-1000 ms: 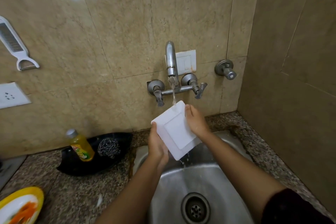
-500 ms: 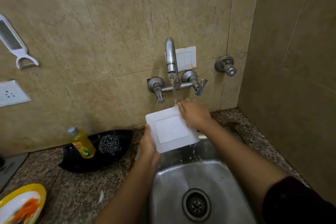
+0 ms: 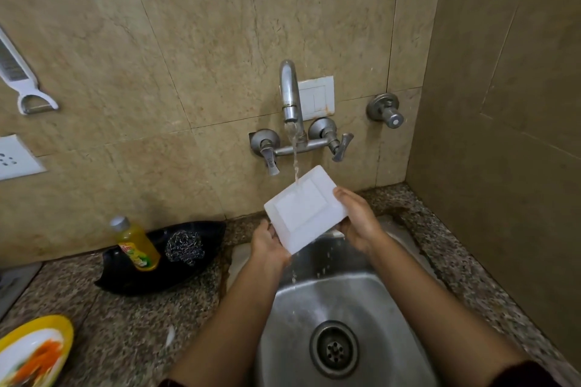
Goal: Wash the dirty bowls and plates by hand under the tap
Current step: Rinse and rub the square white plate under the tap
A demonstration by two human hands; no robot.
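A white square plate (image 3: 303, 209) is tilted under the running tap (image 3: 290, 97), its underside facing me, above the steel sink (image 3: 371, 298). Water strikes its upper edge and drips off the lower corner. My left hand (image 3: 269, 240) grips the plate's lower left edge. My right hand (image 3: 358, 220) holds the right edge, fingers curled round it. A yellow-rimmed plate (image 3: 34, 352) with orange smears lies on the counter at the bottom left.
A black boat-shaped dish (image 3: 176, 273) on the granite counter holds a yellow soap bottle (image 3: 136, 245) and a steel scrubber (image 3: 184, 247). A peeler (image 3: 19, 78) hangs on the tiled wall at left. A side wall stands close on the right.
The plate has turned in my hands and tilted up again under the stream. My right hand slid from the top corner down to the right edge.
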